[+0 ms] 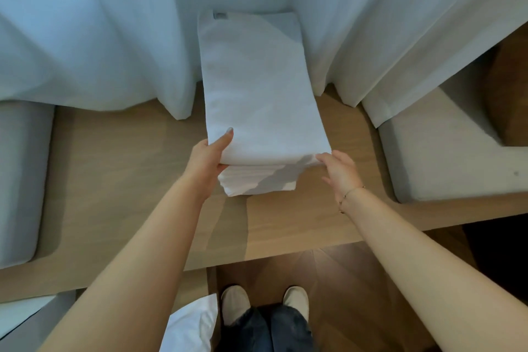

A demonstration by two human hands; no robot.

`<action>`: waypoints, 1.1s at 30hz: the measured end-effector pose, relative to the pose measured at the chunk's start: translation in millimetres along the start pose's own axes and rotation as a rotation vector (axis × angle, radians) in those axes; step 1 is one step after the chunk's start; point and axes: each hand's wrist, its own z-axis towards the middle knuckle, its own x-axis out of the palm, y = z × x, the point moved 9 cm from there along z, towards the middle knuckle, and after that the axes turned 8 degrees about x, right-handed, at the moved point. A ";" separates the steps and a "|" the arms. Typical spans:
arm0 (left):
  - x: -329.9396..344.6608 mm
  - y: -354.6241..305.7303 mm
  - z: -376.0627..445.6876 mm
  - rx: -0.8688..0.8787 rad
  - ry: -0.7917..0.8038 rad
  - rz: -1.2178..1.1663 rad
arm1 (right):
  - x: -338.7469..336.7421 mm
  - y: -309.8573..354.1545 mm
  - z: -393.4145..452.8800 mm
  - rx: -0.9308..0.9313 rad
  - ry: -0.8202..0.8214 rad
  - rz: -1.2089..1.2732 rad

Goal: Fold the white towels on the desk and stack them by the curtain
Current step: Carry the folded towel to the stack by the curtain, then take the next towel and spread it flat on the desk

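**Top towel going onto the stack by the curtain**

I had the top towel (265, 94) lying lengthwise on the stack (257, 180), its far end pushed in against the curtain (85, 37) and its near end overhanging the folded layers beneath. The stack sat on the tabletop (128, 180), mid-scene, with grey cushions well apart on the left (20, 180) and right (443, 151).

My left hand (207, 158) gripped the towel's near left corner, thumb on top and fingers curled under the edge. My right hand (340, 170) pinched the near right corner between thumb and fingertips, the other fingers loosely spread.

I judged the towel soft and limp, light enough for two corner grips, but thick from its folds and liable to sag or slide apart in the middle. It looked grippy, not slippery, and nothing about it was fragile. The near corners were the place to hold, where all layers could be caught together; gripping only the top layer would likely have opened the fold. The stack below looked springy, so I expected it to shift if pushed sideways.
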 end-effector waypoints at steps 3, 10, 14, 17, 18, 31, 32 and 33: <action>-5.8 -4.3 9.9 0.022 -0.052 0.053 | 5.4 18.8 -0.7 -0.084 0.014 -0.152; 4.6 -10.0 -25.3 0.013 0.120 -0.008 | -2.5 34.9 33.1 0.144 0.037 -0.231; 8.7 -1.6 -46.4 -0.086 0.239 -0.016 | 19.7 49.3 45.6 0.191 0.314 -0.348; 10.5 5.0 -49.0 -0.163 0.276 0.035 | 29.2 66.0 50.3 0.083 0.407 -0.388; 11.6 5.4 -49.4 -0.182 0.268 0.044 | 28.8 68.2 49.2 0.057 0.428 -0.371; 74.4 0.2 -5.7 -0.035 -0.118 0.010 | -66.0 32.5 46.6 0.091 0.571 -0.480; 82.7 -0.3 -6.8 0.015 -0.134 0.041 | -72.5 34.3 51.9 0.052 0.519 -0.526; 93.5 -2.4 -9.4 0.060 -0.133 0.069 | -78.0 37.1 57.7 0.012 0.466 -0.548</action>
